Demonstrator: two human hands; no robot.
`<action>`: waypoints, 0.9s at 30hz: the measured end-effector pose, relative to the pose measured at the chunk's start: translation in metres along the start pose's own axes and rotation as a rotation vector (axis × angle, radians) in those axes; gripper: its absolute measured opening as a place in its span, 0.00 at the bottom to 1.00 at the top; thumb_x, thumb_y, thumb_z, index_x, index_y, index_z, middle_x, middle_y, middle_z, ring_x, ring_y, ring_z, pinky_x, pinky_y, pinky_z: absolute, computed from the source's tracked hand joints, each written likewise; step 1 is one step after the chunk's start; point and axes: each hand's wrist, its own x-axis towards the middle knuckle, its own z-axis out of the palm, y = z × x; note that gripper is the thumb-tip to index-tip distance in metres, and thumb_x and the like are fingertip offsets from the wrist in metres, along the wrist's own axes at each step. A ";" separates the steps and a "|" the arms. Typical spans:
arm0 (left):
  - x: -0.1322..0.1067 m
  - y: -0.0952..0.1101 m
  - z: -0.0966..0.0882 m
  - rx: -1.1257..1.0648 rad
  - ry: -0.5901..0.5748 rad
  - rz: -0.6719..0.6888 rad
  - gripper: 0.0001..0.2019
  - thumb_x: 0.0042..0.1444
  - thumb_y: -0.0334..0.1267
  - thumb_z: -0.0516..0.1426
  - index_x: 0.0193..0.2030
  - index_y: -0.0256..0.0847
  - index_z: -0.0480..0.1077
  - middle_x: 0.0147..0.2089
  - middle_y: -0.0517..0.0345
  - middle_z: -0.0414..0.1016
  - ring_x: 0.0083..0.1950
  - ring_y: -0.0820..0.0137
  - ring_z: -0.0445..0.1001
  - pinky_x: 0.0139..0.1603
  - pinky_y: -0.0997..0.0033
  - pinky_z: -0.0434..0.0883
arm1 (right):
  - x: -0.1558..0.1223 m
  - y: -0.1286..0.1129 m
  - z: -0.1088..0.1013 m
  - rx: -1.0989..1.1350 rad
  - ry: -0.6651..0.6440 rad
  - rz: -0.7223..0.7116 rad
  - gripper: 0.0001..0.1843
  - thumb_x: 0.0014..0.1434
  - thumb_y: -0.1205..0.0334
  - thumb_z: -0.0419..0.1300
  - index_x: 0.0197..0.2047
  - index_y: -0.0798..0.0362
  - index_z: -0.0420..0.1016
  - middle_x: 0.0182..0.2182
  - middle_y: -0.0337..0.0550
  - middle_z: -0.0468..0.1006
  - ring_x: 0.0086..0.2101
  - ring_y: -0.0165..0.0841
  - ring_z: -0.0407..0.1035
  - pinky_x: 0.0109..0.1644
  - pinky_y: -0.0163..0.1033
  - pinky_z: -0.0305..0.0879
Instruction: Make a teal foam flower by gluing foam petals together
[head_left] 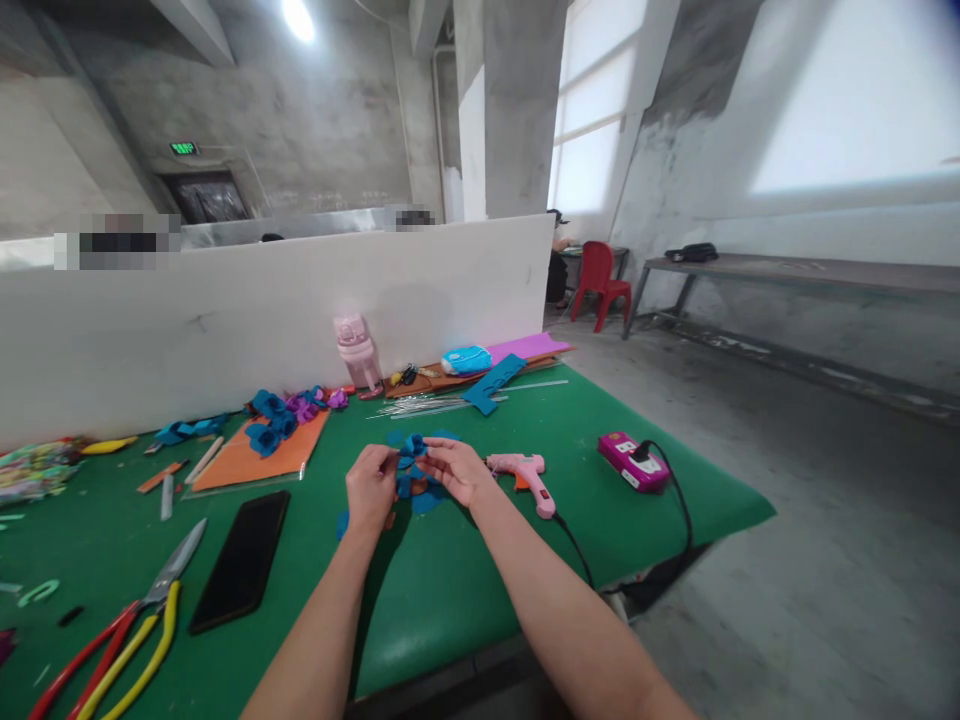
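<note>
Both my hands meet over the middle of the green table (465, 590). My left hand (371, 488) is closed, its fingers pinching a blue foam flower (413, 447). My right hand (454, 468) also pinches the same flower from the right side. Loose blue foam petals (426, 497) lie on the table just under and between the hands. A pink glue gun (525, 472) lies just right of my right hand, its cord running off the front edge.
A pink power strip (632, 462) sits at the right. A black phone (241, 560), scissors (171, 570) and red and yellow pliers (112, 650) lie front left. Finished blue and purple flowers (279, 415) rest on orange foam (259, 455). A pink bottle (358, 352) stands by the white divider (225, 320).
</note>
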 end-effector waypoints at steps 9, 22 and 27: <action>0.000 0.002 0.000 -0.018 -0.008 0.002 0.08 0.53 0.34 0.52 0.28 0.40 0.71 0.29 0.58 0.72 0.32 0.72 0.70 0.34 0.74 0.66 | 0.000 0.002 -0.001 -0.045 -0.001 -0.035 0.06 0.43 0.65 0.65 0.27 0.56 0.73 0.22 0.39 0.75 0.24 0.27 0.70 0.36 0.35 0.69; 0.000 0.004 -0.001 -0.008 -0.032 0.018 0.07 0.53 0.34 0.52 0.28 0.40 0.70 0.30 0.57 0.72 0.33 0.71 0.70 0.35 0.74 0.66 | -0.001 -0.001 -0.001 -0.109 0.031 -0.015 0.11 0.42 0.61 0.67 0.26 0.57 0.70 0.17 0.36 0.72 0.20 0.24 0.67 0.27 0.30 0.66; 0.001 0.004 -0.001 -0.022 -0.036 0.005 0.08 0.52 0.34 0.51 0.28 0.40 0.70 0.30 0.57 0.72 0.34 0.70 0.70 0.36 0.73 0.66 | -0.002 -0.002 -0.001 -0.107 0.028 -0.001 0.12 0.43 0.59 0.66 0.26 0.56 0.69 0.16 0.33 0.69 0.18 0.23 0.64 0.24 0.29 0.63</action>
